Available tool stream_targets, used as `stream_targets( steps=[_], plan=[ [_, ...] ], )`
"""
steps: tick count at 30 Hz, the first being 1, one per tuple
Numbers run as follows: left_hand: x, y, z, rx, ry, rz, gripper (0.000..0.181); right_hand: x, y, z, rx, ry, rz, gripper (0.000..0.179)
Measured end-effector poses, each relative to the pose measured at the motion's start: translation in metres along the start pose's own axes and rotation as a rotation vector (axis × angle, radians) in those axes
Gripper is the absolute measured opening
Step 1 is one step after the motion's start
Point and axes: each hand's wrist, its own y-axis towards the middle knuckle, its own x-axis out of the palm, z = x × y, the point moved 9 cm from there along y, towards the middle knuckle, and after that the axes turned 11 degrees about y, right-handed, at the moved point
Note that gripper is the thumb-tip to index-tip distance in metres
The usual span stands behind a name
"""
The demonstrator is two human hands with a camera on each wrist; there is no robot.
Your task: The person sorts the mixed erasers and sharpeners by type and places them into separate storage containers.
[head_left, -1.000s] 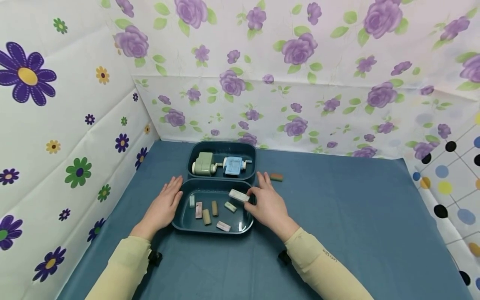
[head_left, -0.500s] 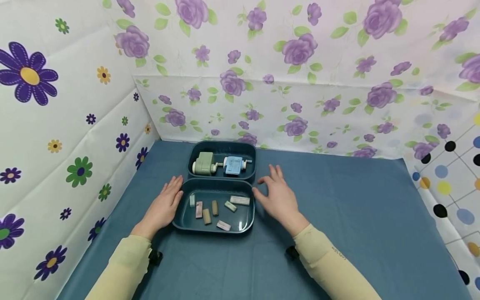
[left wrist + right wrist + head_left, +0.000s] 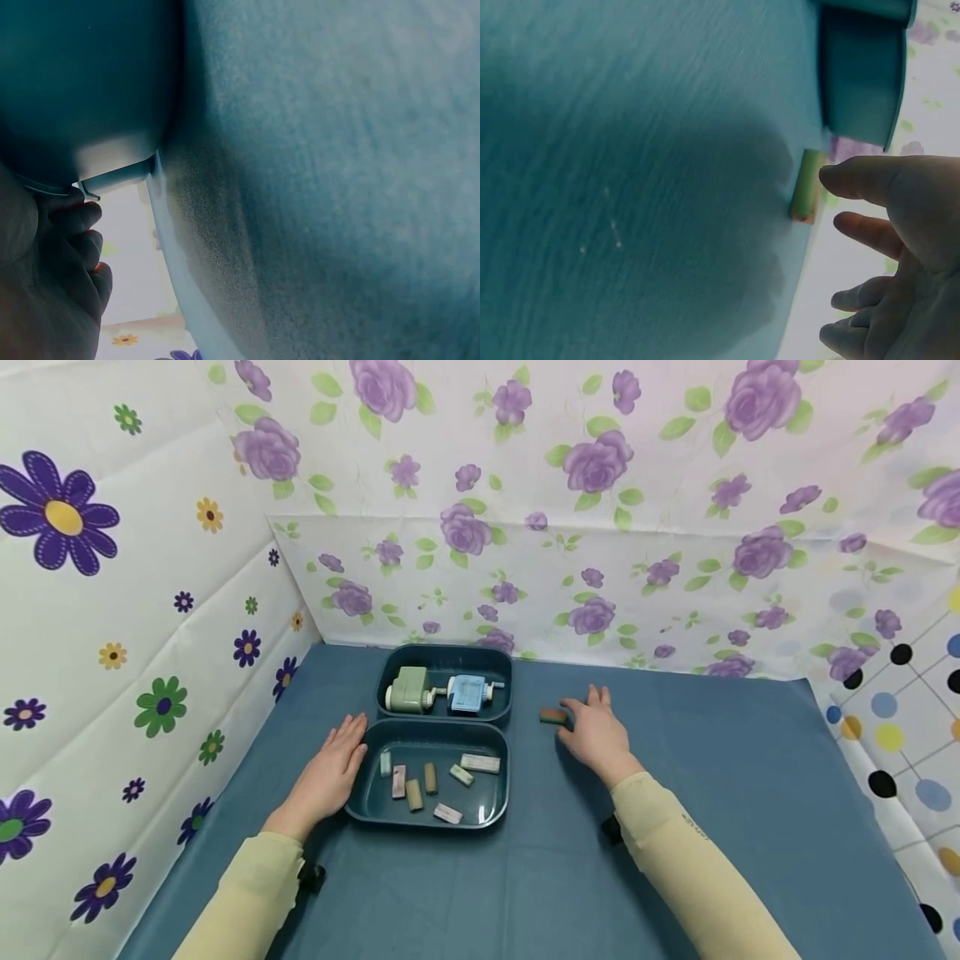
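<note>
My right hand (image 3: 597,737) is at an orange-and-green eraser (image 3: 553,716) on the cloth, right of the trays. In the right wrist view, the thumb and index finger of that hand (image 3: 907,240) are spread beside the eraser (image 3: 807,186) without pinching it. With fingers straight, my left hand (image 3: 321,774) rests against the left side of the front tray (image 3: 427,822). In the left wrist view its fingertips (image 3: 88,217) lie by the tray's wall. Inside this tray lie several small erasers and one longer white eraser (image 3: 480,763).
Behind the front tray stands a second dark tray (image 3: 450,653). It holds a green crank pencil sharpener (image 3: 408,688) and a blue one (image 3: 467,692). Blue cloth (image 3: 712,793) covers the table, and a flowered sheet (image 3: 540,568) hangs at the back.
My right hand let go of the white eraser in the front tray, then moved right to the orange-and-green eraser. The left hand stayed by the tray.
</note>
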Motion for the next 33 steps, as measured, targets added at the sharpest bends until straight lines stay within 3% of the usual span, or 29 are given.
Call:
stream_targets(
  steps=[11, 18, 33],
  plan=[
    [-0.002, -0.0026, 0.003, -0.012, 0.006, -0.005, 0.056, 0.0063, 0.0063, 0.0031, 0.018, -0.041, -0.028, 0.053],
    [-0.0065, -0.0028, 0.0059, -0.001, 0.009, 0.023, 0.056, 0.0058, 0.0099, 0.0029, 0.022, -0.064, -0.029, 0.051],
    [-0.0039, 0.0001, 0.0033, -0.006, 0.002, 0.007, 0.056, 0.0044, 0.0105, 0.0015, -0.012, -0.076, 0.007, 0.028]
  ],
)
